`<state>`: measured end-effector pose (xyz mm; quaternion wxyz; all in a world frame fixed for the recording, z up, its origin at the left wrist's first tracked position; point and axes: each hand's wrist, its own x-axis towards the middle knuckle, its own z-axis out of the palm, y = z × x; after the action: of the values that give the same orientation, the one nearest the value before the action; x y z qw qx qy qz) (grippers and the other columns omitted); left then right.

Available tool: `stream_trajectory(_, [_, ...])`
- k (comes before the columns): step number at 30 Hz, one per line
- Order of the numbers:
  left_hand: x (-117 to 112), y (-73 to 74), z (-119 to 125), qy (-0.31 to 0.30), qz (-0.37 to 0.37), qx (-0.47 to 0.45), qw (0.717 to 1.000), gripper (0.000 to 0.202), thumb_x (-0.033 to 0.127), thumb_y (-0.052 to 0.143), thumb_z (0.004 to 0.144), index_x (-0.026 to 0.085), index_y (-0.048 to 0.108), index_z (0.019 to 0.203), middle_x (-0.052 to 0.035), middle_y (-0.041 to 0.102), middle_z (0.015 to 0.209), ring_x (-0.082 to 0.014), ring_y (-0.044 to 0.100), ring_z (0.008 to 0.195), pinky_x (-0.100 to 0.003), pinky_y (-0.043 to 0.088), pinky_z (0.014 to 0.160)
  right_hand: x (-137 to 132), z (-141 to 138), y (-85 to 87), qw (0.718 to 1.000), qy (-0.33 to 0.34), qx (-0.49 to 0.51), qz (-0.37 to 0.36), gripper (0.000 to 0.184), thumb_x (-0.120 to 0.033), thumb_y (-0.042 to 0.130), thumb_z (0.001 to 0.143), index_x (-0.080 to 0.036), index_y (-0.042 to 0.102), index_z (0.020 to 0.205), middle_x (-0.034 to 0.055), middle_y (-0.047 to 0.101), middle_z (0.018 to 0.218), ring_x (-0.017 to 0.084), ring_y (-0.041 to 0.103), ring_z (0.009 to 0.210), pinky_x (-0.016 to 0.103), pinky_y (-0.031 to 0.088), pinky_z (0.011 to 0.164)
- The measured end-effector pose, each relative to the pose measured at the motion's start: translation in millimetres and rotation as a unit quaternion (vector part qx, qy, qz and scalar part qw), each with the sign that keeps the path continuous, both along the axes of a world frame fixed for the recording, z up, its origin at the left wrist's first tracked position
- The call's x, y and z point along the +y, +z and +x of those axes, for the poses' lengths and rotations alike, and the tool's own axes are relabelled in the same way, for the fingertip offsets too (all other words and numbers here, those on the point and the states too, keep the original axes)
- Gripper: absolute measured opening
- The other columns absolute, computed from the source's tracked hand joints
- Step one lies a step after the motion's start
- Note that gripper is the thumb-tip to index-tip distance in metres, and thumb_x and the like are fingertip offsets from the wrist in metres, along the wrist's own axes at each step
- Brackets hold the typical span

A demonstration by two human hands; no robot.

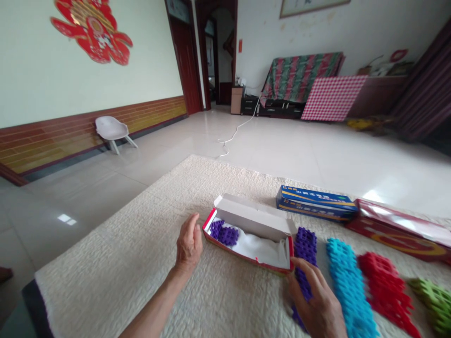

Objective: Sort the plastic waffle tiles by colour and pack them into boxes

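- Chair (pixel 111 127) is standing far L, beyond the mat (pixel 141 239).
- L hand (pixel 189 241) is hovering just beside box's L end, fairly open, fingers nr straight, holding nothing; can't tell if it's touching.
- Box (pixel 253 217) is lying open on mat btwn both hands, lid flap leaning back, white lining (pixel 266 249) showing.
- Purple pcs (pixel 227 235) are sitting in box's L end, on lining.
- Purple strip (pixel 306 241) is lying just R of box, partly hidden by R hand.
- Blue box (pixel 315 203) is resting behind strip, closed.
- R hand (pixel 319 300) is curving half open, thumb & index at box's front R corner; can't tell if gripping.
- Cyan pcs (pixel 347 281), red pcs (pixel 385 281) are lying R of it.
- Red box (pixel 398 230) is lying behind these.
- Green pcs (pixel 435 300) are lying far R.
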<state>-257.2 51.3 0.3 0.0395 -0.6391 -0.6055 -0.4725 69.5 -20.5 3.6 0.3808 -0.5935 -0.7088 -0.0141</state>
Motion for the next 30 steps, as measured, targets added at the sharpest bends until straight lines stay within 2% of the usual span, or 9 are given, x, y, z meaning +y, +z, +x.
stream_trajectory(4, [18, 21.0, 14, -0.088, -0.032, 0.027, 0.995, 0.036, 0.021, 0.036, 0.094, 0.016, 0.058, 0.122, -0.0119, 0.059, 0.130, -0.0215, 0.054, 0.123, -0.039, 0.045, 0.106, 1, 1, 0.1, 1.000, -0.010, -0.012, 0.013, 0.028, -0.040, 0.047, 0.091, -0.024, 0.059, 0.112, 0.0061, 0.067, 0.108, 0.021, 0.068, 0.093, 0.032, 0.055, 0.078])
stream_trajectory(7, [21, 15.3, 21, -0.125, -0.065, 0.026, 0.990, 0.039, 0.016, 0.032, 0.094, 0.016, 0.057, 0.124, -0.0105, 0.058, 0.131, -0.0187, 0.054, 0.123, -0.035, 0.045, 0.106, 2, 0, 1.6, 0.999, -0.020, -0.023, 0.020, 0.029, -0.039, 0.046, 0.091, -0.024, 0.059, 0.111, 0.0059, 0.068, 0.107, 0.021, 0.069, 0.091, 0.032, 0.055, 0.077])
stream_trajectory(11, [22, 3.9, 22, -0.132, -0.068, 0.005, 0.989, 0.041, 0.015, 0.029, 0.095, 0.017, 0.055, 0.126, -0.0098, 0.057, 0.133, -0.0167, 0.053, 0.125, -0.035, 0.043, 0.109, 4, -1, 4.3, 0.999, -0.024, -0.024, 0.018, 0.028, -0.038, 0.046, 0.091, -0.022, 0.060, 0.110, 0.0059, 0.069, 0.106, 0.020, 0.069, 0.091, 0.031, 0.055, 0.078])
stream_trajectory(17, [24, 10.9, 21, -0.154, -0.082, 0.005, 0.985, 0.041, 0.017, 0.029, 0.096, 0.017, 0.052, 0.130, -0.0109, 0.054, 0.137, -0.0171, 0.050, 0.128, -0.035, 0.041, 0.110, 5, -4, 6.2, 0.999, -0.030, -0.013, 0.019, 0.028, -0.037, 0.046, 0.090, -0.022, 0.060, 0.108, 0.0061, 0.069, 0.106, 0.020, 0.069, 0.091, 0.030, 0.054, 0.077])
stream_trajectory(19, [19, 10.8, 18, -0.136, -0.076, 0.002, 0.988, 0.040, 0.019, 0.030, 0.097, 0.017, 0.051, 0.131, -0.0117, 0.052, 0.139, -0.0181, 0.047, 0.131, -0.036, 0.041, 0.111, 5, -4, 7.2, 0.999, -0.028, -0.013, 0.020, 0.028, -0.038, 0.046, 0.091, -0.022, 0.060, 0.108, 0.0060, 0.069, 0.105, 0.020, 0.069, 0.090, 0.030, 0.053, 0.076])
stream_trajectory(21, [10, 4.0, 12, -0.086, -0.059, -0.008, 0.995, 0.040, 0.021, 0.031, 0.097, 0.015, 0.049, 0.132, -0.0140, 0.052, 0.139, -0.0200, 0.046, 0.132, -0.039, 0.041, 0.110, 6, -4, 8.0, 0.999, -0.027, -0.012, 0.020, 0.028, -0.038, 0.046, 0.091, -0.022, 0.060, 0.107, 0.0058, 0.070, 0.104, 0.020, 0.069, 0.088, 0.029, 0.053, 0.074])
stream_trajectory(24, [-11, -19.3, 3, -0.011, -0.047, -0.004, 0.999, 0.041, 0.021, 0.032, 0.097, 0.014, 0.046, 0.135, -0.0159, 0.054, 0.136, -0.0223, 0.048, 0.130, -0.043, 0.044, 0.107, 8, -4, 7.4, 0.999, -0.030, -0.009, 0.021, 0.027, -0.039, 0.046, 0.090, -0.022, 0.060, 0.106, 0.0058, 0.070, 0.102, 0.020, 0.069, 0.086, 0.029, 0.052, 0.072])
stream_trajectory(27, [-35, -45.5, -1, -0.017, -0.080, 0.055, 0.995, 0.043, 0.016, 0.034, 0.095, 0.015, 0.044, 0.137, -0.0143, 0.055, 0.135, -0.0219, 0.052, 0.126, -0.042, 0.048, 0.104, 11, -2, 5.4, 0.999, -0.031, -0.030, 0.024, 0.028, -0.038, 0.045, 0.090, -0.021, 0.060, 0.106, 0.0074, 0.069, 0.101, 0.021, 0.067, 0.088, 0.032, 0.051, 0.076])
stream_trajectory(30, [-50, -57.9, 2, -0.045, -0.099, 0.131, 0.985, 0.040, 0.012, 0.039, 0.091, 0.016, 0.054, 0.128, -0.0128, 0.060, 0.128, -0.0238, 0.055, 0.122, -0.043, 0.050, 0.102, 12, 0, 5.4, 0.997, -0.007, -0.074, 0.015, 0.029, -0.037, 0.045, 0.091, -0.020, 0.058, 0.110, 0.0094, 0.068, 0.104, 0.023, 0.064, 0.092, 0.037, 0.048, 0.082])
